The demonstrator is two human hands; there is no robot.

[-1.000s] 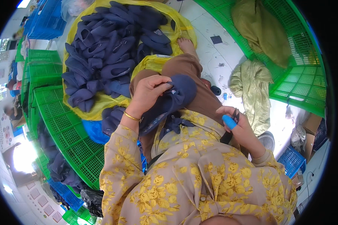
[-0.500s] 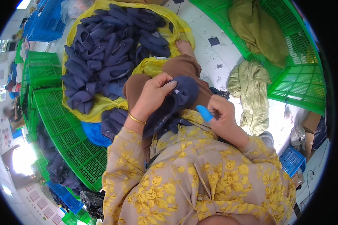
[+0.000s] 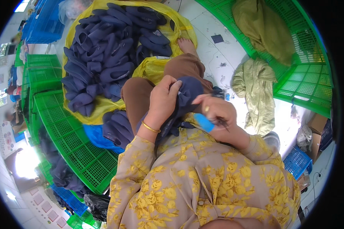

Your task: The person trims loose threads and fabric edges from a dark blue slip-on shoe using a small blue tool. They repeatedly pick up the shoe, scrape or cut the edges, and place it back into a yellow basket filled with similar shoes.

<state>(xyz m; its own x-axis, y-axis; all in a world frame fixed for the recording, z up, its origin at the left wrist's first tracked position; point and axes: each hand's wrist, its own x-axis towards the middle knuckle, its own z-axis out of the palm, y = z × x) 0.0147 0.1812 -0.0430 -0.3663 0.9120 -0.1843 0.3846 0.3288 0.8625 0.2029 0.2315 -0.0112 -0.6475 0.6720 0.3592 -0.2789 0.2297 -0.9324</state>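
My left hand (image 3: 164,100) pinches a navy fabric shoe (image 3: 192,88) between thumb and fingers, over my lap. The shoe's rounded end points up and away from me; part of it is hidden behind my hand. Just to its right is my right hand (image 3: 218,111), blurred, with the fingers curled and one fingertip reaching to the shoe's edge. A blue finger cover (image 3: 204,122) sits on one of its digits. Something thin and dark shows at that hand, too smeared to name. More navy shoes (image 3: 116,129) lie beside my left forearm.
A yellow bag (image 3: 187,28) heaped with similar navy shoes (image 3: 103,49) lies ahead on the left. Green crates (image 3: 78,152) stand at my left, and another green crate (image 3: 307,82) at the far right. Olive cloth (image 3: 256,95) is draped near it. A small blue basket (image 3: 296,162) is at right.
My right hand has moved up and left, to the shoe's edge. The left hand has shifted slightly right, still pinching the shoe.
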